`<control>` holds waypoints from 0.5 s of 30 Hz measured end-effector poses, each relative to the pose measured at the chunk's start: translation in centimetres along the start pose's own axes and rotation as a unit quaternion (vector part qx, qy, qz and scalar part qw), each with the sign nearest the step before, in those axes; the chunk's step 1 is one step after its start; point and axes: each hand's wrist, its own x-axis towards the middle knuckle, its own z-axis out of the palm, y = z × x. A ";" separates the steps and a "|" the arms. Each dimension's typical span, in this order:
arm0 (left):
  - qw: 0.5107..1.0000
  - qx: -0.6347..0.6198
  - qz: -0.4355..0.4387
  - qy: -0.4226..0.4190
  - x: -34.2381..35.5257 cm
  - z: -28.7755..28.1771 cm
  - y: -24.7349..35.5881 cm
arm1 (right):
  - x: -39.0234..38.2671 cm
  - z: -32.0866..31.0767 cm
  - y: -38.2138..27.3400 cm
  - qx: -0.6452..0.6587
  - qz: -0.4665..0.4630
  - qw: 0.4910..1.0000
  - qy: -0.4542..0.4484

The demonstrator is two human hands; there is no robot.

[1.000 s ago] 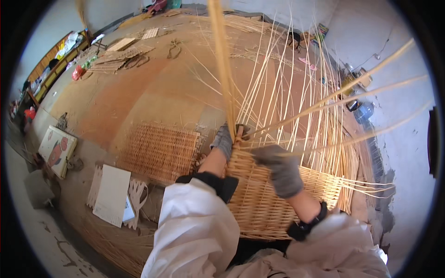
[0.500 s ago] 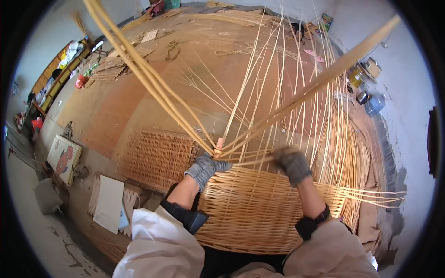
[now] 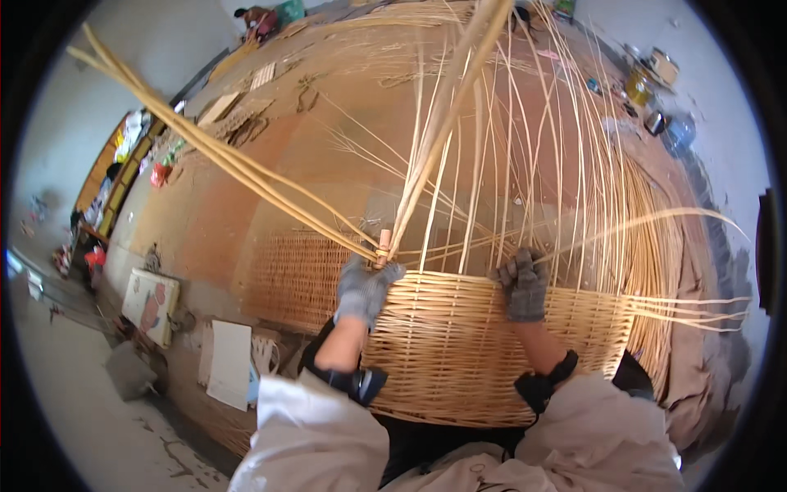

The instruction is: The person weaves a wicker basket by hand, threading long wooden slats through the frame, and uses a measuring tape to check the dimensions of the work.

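Observation:
A woven wicker panel (image 3: 459, 353) lies over my lap, its upright willow stakes (image 3: 484, 164) fanning away from the far edge. At the panel's far left corner, my left hand (image 3: 367, 289), in a grey knit glove, is closed around the base of a short peeled stick (image 3: 384, 239). Long willow rods (image 3: 238, 168) spread to the left from that stick, and a further bundle (image 3: 443, 115) rises beside it. My right hand (image 3: 522, 287), gloved too, is closed at the far edge on a pale willow rod (image 3: 639, 223) that bends out to the right. Its fingertips are partly hidden.
Another wicker panel (image 3: 299, 275) lies on the floor to the left. Loose rods (image 3: 643, 213) are heaped at the right. A white board (image 3: 229, 365) and a cushion-like pad (image 3: 152, 307) lie at the left. At the far wall a person (image 3: 258, 22) bends down.
My right hand has come to the panel's edge, and a rod now bends out to its right. The thick rod bundle has swung from the right toward upright. The view has shifted.

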 end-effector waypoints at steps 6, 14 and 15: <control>0.900 0.238 0.365 -0.022 -9.5 2.6 7.6 | 0.8 -3.6 0.2 0.140 0.051 0.988 -0.044; 0.727 0.669 0.037 -0.147 4.7 6.8 4.1 | -3.8 8.1 -4.3 -0.246 -0.061 0.967 -0.016; 0.756 0.641 0.038 -0.126 2.9 10.1 6.6 | 1.4 -0.1 -2.9 -0.520 -0.056 0.847 -0.097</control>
